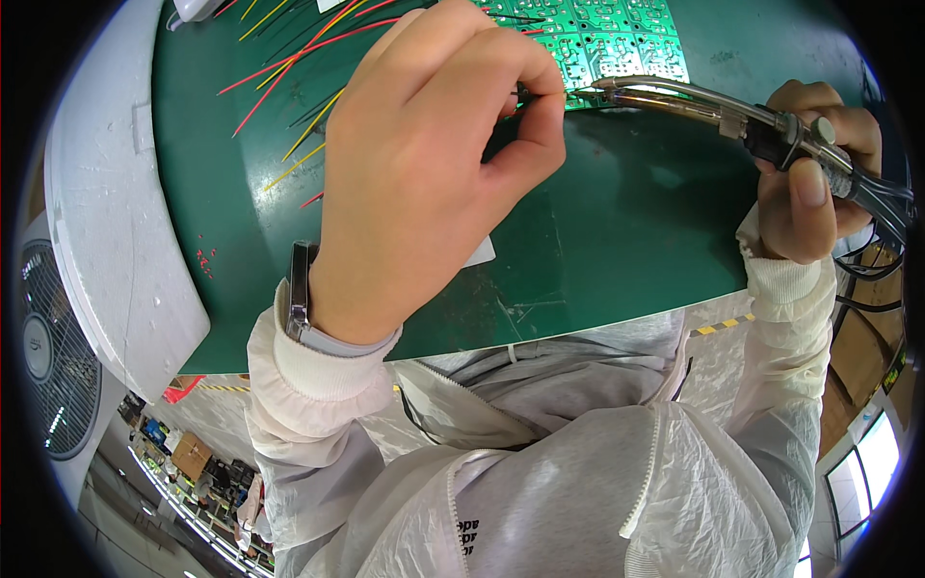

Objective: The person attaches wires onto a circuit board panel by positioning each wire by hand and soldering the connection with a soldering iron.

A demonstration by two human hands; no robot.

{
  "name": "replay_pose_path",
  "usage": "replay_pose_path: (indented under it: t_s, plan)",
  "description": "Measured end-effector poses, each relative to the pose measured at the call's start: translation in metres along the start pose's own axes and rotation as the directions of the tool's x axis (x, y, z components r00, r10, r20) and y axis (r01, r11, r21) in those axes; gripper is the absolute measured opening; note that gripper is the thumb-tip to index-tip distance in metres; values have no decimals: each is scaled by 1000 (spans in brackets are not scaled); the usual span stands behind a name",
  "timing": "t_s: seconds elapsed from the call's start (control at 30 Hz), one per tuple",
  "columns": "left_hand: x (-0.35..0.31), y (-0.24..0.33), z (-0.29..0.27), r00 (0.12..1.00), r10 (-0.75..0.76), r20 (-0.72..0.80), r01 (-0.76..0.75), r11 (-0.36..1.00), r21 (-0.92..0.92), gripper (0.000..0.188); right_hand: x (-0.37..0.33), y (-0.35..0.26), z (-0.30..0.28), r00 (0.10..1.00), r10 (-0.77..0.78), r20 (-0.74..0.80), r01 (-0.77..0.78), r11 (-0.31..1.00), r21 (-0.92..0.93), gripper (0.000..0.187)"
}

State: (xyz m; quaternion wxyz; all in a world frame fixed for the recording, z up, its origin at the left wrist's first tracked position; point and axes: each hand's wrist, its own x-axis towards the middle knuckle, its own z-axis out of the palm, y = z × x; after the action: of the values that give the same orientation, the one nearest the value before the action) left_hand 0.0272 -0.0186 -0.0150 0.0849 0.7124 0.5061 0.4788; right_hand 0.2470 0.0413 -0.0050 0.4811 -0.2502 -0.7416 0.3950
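Note:
A panel of green circuit boards [617, 53] lies on the green work mat at the far middle. My right hand [805, 183] grips a soldering iron [674, 99] with a thin metal tube clamped along it. The iron points left, its tip at the near edge of the panel. Beside that tip, the thumb and forefinger of my left hand [414, 154] are pinched together on a thin dark wire [523, 93], mostly hidden by the fingers. My left hand also covers the panel's left part. Loose red, yellow and black wires [289, 72] fan out to its left.
A white foam box [106, 193] borders the mat [578, 231] on the left. Small red scraps [204, 257] lie on the mat. Black cables [882, 202] trail from the iron at right. A fan [53, 347] stands at far left. The mat's front edge runs before my body.

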Motion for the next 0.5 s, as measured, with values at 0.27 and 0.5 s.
replay_pose_path:
  t_s: [0.27,0.5]
  plan:
    - [16,4,-4,971,237,36,-232,968,-98,19,0,1,0,1000,0,3,0,1000,5,28]
    - [15,9,-10,986,46,162,-57,996,67,19,-3,4,2,1000,8,-6,-8,1000,29,30]
